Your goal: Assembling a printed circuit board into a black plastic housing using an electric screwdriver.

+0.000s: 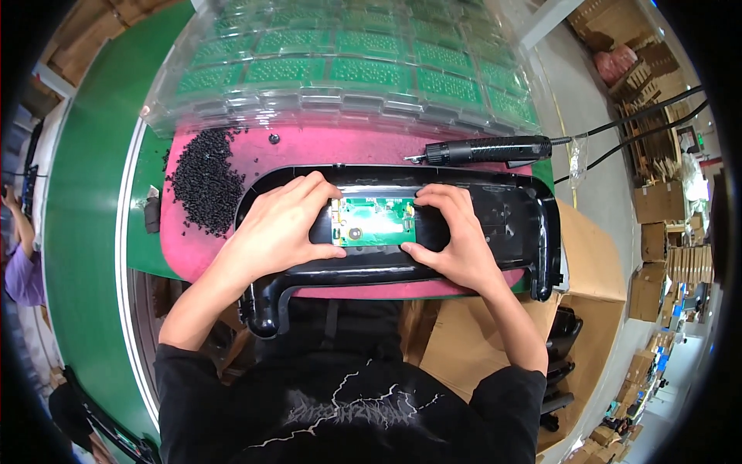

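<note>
**Bright, even light; heavy fisheye bend**

Overhead light falls evenly, with soft shadows under the hands. Glare streaks the clear trays (340, 69) and glossy black housing (510, 216). The centre is sharp; edges curve, darken and blur toward the black rim.

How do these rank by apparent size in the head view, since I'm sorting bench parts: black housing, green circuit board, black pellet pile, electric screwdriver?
1. black housing
2. black pellet pile
3. electric screwdriver; longer but thinner than the pile, so those two are close
4. green circuit board, partly covered by fingers
</note>
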{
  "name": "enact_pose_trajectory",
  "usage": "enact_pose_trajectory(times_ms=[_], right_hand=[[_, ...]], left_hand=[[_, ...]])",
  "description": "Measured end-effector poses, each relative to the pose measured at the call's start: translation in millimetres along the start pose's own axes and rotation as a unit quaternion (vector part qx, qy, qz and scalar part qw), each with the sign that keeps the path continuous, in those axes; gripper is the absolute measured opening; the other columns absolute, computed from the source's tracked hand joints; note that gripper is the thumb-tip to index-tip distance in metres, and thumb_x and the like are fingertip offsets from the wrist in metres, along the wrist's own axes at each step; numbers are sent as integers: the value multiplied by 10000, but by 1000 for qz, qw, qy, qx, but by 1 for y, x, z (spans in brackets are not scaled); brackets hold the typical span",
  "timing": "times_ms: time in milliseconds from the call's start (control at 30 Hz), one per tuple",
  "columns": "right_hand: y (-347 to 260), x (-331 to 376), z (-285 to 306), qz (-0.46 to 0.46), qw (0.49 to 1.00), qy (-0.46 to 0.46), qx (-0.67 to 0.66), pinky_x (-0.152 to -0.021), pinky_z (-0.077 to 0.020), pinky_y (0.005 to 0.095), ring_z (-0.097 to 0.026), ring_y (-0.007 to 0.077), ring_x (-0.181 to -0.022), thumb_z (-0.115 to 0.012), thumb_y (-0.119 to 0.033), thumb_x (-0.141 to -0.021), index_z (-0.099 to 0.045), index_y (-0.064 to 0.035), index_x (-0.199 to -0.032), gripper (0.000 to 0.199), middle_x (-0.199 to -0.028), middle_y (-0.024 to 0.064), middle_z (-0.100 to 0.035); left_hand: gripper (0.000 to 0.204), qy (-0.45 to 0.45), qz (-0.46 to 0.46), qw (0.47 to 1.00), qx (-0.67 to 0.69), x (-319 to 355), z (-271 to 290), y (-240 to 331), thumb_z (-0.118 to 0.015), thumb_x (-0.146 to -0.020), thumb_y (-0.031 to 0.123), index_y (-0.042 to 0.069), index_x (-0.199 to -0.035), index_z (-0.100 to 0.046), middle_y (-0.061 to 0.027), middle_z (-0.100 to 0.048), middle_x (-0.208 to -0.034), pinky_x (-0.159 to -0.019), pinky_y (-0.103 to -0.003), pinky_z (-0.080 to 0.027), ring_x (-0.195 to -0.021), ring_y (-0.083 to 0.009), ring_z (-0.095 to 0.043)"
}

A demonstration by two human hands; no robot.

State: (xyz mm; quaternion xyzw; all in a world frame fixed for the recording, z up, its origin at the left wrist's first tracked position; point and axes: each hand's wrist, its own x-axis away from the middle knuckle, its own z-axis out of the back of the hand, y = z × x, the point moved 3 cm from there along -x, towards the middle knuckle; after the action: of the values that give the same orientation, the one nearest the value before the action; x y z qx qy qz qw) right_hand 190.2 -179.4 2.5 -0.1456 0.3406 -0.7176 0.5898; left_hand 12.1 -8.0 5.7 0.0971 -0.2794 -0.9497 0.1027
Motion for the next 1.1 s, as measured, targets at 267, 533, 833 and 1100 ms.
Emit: enact_pose_trajectory(times_ms=[267, 533, 833, 1100], right_hand=[[-3, 2, 8, 61, 998, -4, 32, -1010, -377, 427, -470, 352, -1141, -817, -209, -666, -525, -20, -1139, 588, -1199, 179, -516], [1, 19, -8, 96, 995, 7, 11, -1024, -362, 418, -436, 365, -1178, -782, -264, -748, -463, 2, -1239, 643, -1240, 195, -481], [5, 23, -1, 93, 996, 6, 10, -951, -393, 455, -475, 383, -1092, -771, -328, -735, -448, 23, -1272, 718, -1174, 246, -491], [11, 25, 4, 60, 997, 49, -23, -980, -404, 395, -519, 308, -1087, -678, -306, -867, -410, 5, -1309, 604, -1147, 175, -554]], left_hand=[[637, -2, -27, 1000, -15, 2, 9, 8, -824, -629, 353, 27, -1093, -534, -125, -541, -1020, -792, -415, -484, -957, -321, -577], [741, -20, -49, 998, -38, 20, 3, 4, -829, -632, 458, 11, -1166, -575, -152, -554, -1020, -836, -390, -493, -995, -325, -581], [449, -2, -43, 999, 23, 21, -13, -2, -666, -830, 214, 65, -1227, -519, -161, -543, -1077, -871, -374, -452, -1016, -307, -560], [268, 145, -119, 979, 81, 37, 49, 73, -714, -806, 109, 37, -1039, -604, -117, -587, -849, -669, -320, -477, -730, -235, -592]])
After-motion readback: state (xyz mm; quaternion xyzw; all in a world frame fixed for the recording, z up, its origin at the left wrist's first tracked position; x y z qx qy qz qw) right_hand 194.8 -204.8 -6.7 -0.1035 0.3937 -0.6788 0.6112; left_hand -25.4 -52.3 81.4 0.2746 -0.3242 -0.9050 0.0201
